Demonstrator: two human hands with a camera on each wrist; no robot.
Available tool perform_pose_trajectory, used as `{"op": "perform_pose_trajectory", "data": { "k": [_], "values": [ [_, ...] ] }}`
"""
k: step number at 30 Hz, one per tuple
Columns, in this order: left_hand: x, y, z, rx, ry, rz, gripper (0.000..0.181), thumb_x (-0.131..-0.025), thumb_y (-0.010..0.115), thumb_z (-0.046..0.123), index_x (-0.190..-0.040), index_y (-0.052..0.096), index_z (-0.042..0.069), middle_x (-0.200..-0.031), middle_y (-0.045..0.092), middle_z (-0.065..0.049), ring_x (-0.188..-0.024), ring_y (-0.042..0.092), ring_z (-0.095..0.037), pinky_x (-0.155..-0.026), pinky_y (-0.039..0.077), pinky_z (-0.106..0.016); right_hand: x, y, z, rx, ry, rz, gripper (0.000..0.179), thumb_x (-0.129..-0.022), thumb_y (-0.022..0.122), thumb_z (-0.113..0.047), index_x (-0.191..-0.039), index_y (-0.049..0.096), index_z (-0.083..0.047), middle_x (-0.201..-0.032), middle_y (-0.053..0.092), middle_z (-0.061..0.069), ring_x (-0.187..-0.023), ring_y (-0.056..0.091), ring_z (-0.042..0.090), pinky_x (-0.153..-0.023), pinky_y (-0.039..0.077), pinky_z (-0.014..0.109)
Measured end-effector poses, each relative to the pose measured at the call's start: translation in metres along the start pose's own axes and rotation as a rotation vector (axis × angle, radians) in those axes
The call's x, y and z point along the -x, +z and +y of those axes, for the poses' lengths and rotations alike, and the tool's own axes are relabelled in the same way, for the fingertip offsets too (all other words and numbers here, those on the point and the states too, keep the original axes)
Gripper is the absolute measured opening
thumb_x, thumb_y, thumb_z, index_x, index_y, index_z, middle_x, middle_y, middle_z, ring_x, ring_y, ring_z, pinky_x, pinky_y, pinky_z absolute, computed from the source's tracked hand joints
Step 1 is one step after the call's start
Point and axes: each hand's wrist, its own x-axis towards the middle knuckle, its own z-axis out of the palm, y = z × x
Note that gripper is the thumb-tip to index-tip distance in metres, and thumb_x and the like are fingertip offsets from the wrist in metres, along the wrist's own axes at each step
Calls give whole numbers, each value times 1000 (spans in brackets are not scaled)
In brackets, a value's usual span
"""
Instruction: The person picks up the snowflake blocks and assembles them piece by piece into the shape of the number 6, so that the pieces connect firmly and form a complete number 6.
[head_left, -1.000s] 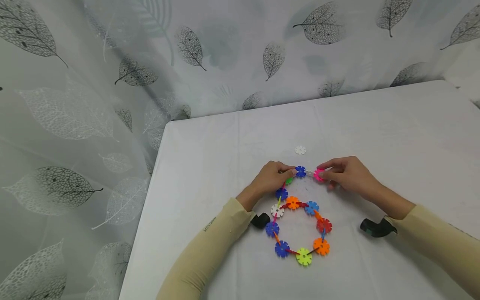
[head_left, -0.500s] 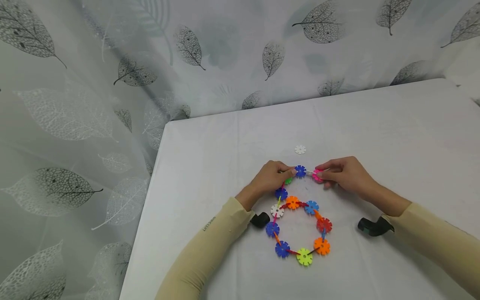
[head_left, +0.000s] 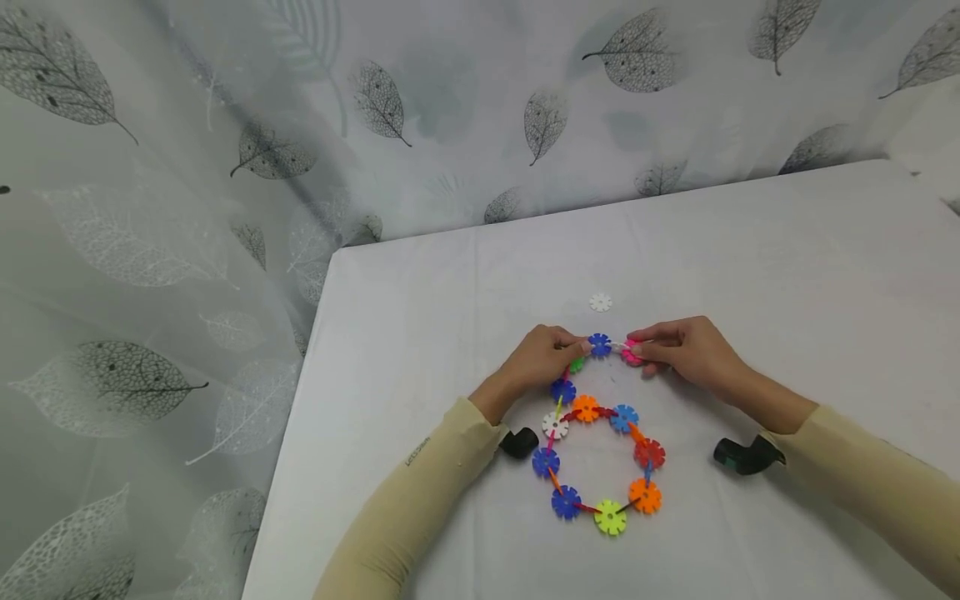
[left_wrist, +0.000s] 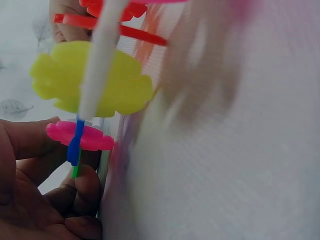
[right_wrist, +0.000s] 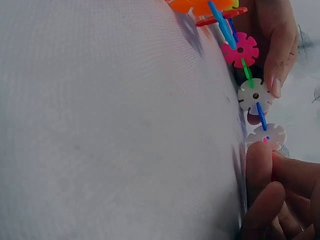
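In the head view, several toothed plastic snowflake discs are linked into a ring, with a lime disc (head_left: pixel 611 517) at the near side. A branch runs up from the ring's white disc (head_left: pixel 555 425). At its upper part, my left hand (head_left: pixel 542 358) pinches the chain by a blue disc (head_left: pixel 599 345), beside a partly covered green disc (head_left: pixel 576 364). My right hand (head_left: pixel 686 350) pinches a pink disc (head_left: pixel 631 352). A pale disc (head_left: pixel 617 346), seen edge-on, sits between blue and pink. In the right wrist view, the right fingertips (right_wrist: pixel 260 162) hide part of the piece they hold.
One loose white disc (head_left: pixel 601 302) lies on the white-covered table (head_left: pixel 420 333) beyond the hands. Black wrist devices (head_left: pixel 750 456) hang below both sleeves. A leaf-patterned curtain (head_left: pixel 465 108) borders the table at the back and left.
My right hand has shifted slightly left with the pink disc, bringing it nearer the blue disc. My left hand keeps its hold in nearly the same place.
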Motion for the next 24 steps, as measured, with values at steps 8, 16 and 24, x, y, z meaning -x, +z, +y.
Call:
{"op": "perform_pose_trajectory", "data": {
  "k": [8, 16, 24],
  "values": [
    [3, -1, 0, 32, 0, 2, 33, -103, 60, 34, -127, 73, 14, -106, 72, -1, -85, 55, -7, -80, 46, -24, 0, -5, 2, 91, -31, -24, 50, -103, 59, -39, -137, 61, -2, -95, 69, 8, -71, 68, 21, -57, 49, 28],
    [4, -3, -1, 48, 0, 11, 32, -103, 60, 33, -127, 73, 16, -113, 71, 2, -92, 56, -8, -86, 47, -26, -4, -17, -1, 153, -81, 72, 50, -106, 53, -41, -136, 60, -2, -105, 70, 15, -79, 70, 22, -63, 55, 31],
    [2, -2, -3, 56, 3, 0, 33, -103, 60, 33, -128, 73, 15, -101, 70, 1, -85, 54, -9, -79, 44, -24, -19, -26, -2, 166, -146, 188, 58, -105, 52, -43, -149, 48, -5, -131, 58, 24, -116, 58, 42, -86, 53, 52]
  ]
}}
